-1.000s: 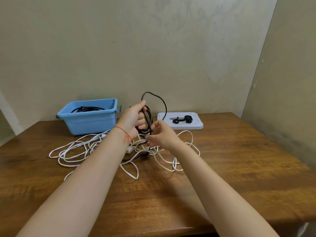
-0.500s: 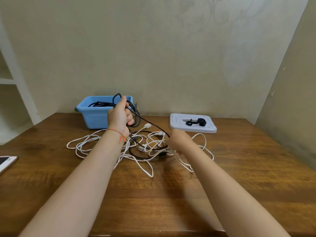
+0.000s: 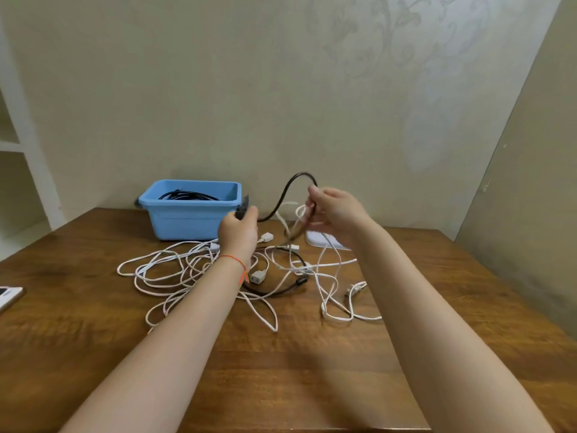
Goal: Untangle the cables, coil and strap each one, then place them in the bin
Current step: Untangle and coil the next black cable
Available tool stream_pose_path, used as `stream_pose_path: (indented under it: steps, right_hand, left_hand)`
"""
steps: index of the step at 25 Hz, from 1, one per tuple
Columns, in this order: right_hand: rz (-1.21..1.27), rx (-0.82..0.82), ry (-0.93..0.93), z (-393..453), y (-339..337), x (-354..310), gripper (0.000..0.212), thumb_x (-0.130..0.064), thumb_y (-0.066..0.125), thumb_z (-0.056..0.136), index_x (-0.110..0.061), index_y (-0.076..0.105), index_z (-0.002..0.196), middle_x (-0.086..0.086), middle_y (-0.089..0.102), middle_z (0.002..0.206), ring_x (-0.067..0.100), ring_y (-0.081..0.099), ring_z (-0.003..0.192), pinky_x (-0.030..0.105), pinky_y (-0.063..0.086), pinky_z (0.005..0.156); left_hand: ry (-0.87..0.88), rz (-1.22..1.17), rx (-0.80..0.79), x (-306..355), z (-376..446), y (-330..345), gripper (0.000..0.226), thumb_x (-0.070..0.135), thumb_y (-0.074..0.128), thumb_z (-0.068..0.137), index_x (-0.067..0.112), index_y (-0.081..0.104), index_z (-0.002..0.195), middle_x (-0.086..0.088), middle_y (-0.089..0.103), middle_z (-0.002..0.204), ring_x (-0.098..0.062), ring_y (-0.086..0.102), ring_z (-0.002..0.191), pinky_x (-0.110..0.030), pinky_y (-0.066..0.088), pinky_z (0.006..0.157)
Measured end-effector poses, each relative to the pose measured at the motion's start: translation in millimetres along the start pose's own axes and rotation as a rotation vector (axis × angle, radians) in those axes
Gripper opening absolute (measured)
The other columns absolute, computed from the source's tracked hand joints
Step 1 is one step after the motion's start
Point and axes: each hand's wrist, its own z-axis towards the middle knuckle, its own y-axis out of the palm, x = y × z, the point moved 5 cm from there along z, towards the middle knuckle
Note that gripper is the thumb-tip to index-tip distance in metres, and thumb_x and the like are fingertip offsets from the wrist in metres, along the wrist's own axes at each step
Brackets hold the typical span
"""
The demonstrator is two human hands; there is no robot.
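Hands grip one black cable [image 3: 282, 198]: left hand [image 3: 239, 231] closed on its end, right hand [image 3: 335, 210] pinching the arch. Both hover just right of the blue bin [image 3: 190, 218], above tangled white cables [image 3: 187, 270].

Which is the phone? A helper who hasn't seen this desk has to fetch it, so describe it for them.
Start at the blue bin at the back of the wooden table, then go to the table's far left edge. The phone lies flat there, only partly in view, apart from the white cables; it is the only flat slab on that side.
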Motion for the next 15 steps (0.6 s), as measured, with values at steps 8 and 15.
stream_pose_path:
  steps: [8,15]
  right_hand:
    - [-1.248,0.494,0.26,-20,-82,23,0.031,-0.008,0.047,0.095,0.002,0.057,0.124,0.02,0.045,0.129,0.035,0.044,0.122,0.039,0.044,0.095]
    - [-0.34,0.036,-0.229,-24,3,5,0.038,-0.03,0.041,0.101,-0.012,0.072,0.112,0.004,0.069,0.12,0.02,0.058,0.118,0.03,0.04,0.098]
  left_hand:
    - [0.002,0.126,-0.063,1,-1,-3,0.025,0.034,0.064,0.087,0.016,0.061,0.07,0.0,0.044,0.053,-0.019,0.04,0.049,-0.028,0.036,0.053]
    - [-0.125,-0.433,-0.623,32,-35,39,0.047,0.026,0.054,0.095,0.023,0.032,0.054,0.008,0.017,0.036,-0.007,0.015,0.028,-0.02,0.009,0.037]
